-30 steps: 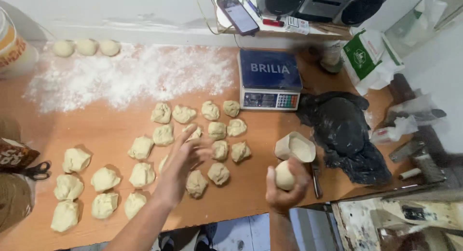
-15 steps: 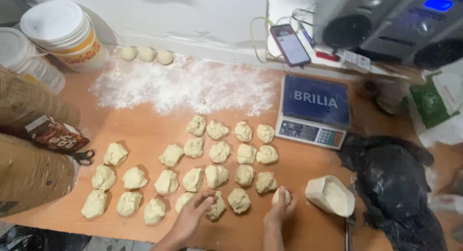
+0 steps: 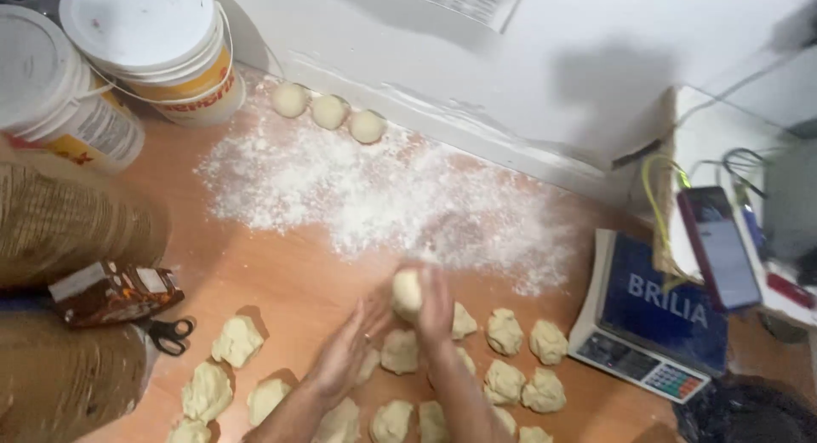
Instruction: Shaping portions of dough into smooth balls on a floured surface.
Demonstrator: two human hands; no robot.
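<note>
My right hand (image 3: 436, 305) cups a dough piece (image 3: 407, 291) against the wooden table (image 3: 281, 264), just at the near edge of a patch of spread flour (image 3: 383, 196). My left hand (image 3: 347, 351) is open right beside it, fingers stretched toward the dough, and I cannot tell whether they touch it. Several rough-cut dough pieces (image 3: 504, 332) lie in rows around and below both hands. Three smooth round dough balls (image 3: 328, 112) sit in a line at the back by the wall.
Two white lidded buckets (image 3: 153, 47) stand at the back left. Brown sacks (image 3: 68, 230), a small brown packet (image 3: 115, 291) and black scissors (image 3: 170, 332) are at the left. A blue digital scale (image 3: 651, 324) and a phone (image 3: 719, 249) sit at the right.
My right hand has carried its dough piece from the near table edge up to the flour's edge. My left hand followed alongside. The view has swung left and toward the wall.
</note>
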